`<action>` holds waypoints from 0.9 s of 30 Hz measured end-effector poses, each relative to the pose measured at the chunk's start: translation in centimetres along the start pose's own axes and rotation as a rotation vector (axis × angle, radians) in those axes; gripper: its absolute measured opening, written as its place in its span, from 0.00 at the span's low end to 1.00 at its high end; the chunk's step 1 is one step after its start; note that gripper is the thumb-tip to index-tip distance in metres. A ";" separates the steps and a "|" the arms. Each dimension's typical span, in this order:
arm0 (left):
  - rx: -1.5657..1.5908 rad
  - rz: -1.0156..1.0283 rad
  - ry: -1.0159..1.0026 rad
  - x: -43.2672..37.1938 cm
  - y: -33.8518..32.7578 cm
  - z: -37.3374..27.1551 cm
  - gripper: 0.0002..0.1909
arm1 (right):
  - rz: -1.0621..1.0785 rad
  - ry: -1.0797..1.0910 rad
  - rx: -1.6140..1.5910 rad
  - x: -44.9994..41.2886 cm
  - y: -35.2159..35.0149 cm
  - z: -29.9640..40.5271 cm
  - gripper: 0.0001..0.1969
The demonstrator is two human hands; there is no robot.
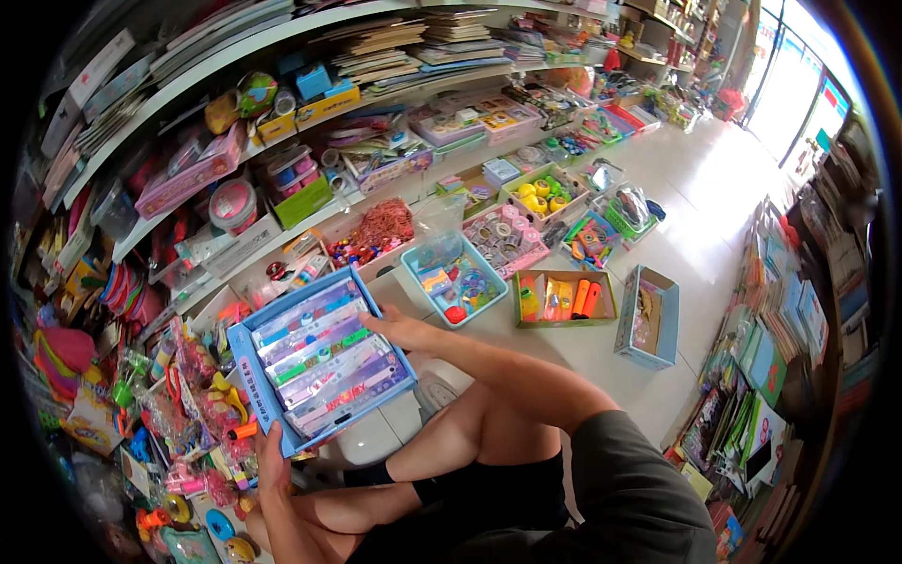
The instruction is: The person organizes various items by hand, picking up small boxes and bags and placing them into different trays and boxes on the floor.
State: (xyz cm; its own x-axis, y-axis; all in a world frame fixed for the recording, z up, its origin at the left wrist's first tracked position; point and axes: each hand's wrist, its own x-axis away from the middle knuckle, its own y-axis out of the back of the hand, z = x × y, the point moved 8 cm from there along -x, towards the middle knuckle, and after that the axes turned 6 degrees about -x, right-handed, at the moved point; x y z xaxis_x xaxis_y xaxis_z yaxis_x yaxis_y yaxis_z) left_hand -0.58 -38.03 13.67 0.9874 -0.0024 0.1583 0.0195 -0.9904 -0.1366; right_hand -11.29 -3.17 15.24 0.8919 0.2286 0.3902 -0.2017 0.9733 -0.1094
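Note:
A blue cardboard box [243, 366] of flat, clear-wrapped packs lies tilted between my two hands, over my lap and the goods on the floor. My left hand [273, 451] grips its near left corner, with part of the fingers hidden beneath the box. At the far right edge, my right hand [398, 330] holds the rim, its thumb reaching in over the packs. The packs lie side by side in a row; some bear green, red or blue printing. An orange marker-like item [242, 431] is just left of my left hand.
A light-blue plastic basket [502, 287], a green-edged carton [564, 323] and a pale-blue box [645, 358] stand on the tiled floor ahead. Loose toys pile up at left, below shelves [211, 56] of stationery. Stacked books and packets [757, 381] line the right side.

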 end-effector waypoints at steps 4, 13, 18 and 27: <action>0.048 0.037 0.081 -0.7 -0.7 1.6 0.26 | -0.080 0.002 0.182 -0.3 1.8 -1.3 0.53; 0.075 0.200 0.099 -1.7 -0.5 5.3 0.30 | -0.054 -0.132 0.062 0.6 2.8 -1.9 0.49; -0.155 0.054 -0.066 -1.4 -0.1 4.3 0.30 | -0.193 -0.006 -0.097 0.3 2.7 -1.7 0.47; 0.174 0.033 0.006 -0.2 -2.1 4.9 0.34 | -0.188 0.001 0.244 0.8 4.4 -0.4 0.56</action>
State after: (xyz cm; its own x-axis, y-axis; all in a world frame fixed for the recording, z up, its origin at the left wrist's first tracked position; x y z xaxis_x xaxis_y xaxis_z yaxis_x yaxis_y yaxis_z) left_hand -0.04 -35.23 9.12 0.9869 -0.0357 0.1572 0.0149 -0.9509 -0.3091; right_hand -11.31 1.32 14.72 0.9230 0.0442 0.3823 -0.1241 0.9745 0.1870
